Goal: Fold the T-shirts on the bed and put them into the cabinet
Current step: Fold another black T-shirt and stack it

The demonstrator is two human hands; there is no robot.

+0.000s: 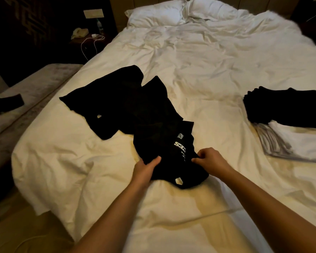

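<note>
A crumpled black T-shirt with white lettering [164, 143] lies near the foot of the white bed [199, 57]. My left hand [146, 169] grips its left edge, thumb on top of the cloth. My right hand [208, 158] pinches the fabric beside the lettering. A second black T-shirt [113, 105] lies unfolded behind it, partly under it. At the right edge of the bed sits a stack of folded shirts: black ones [288, 108] overlapping a white one [303, 141] that lies on a grey one [272, 143].
Two white pillows [157, 13] lie at the head of the bed. A bench [31, 88] with a dark item [6, 104] runs along the bed's left side. A nightstand with a phone [79, 32], a bottle and a white cable stands at the back left.
</note>
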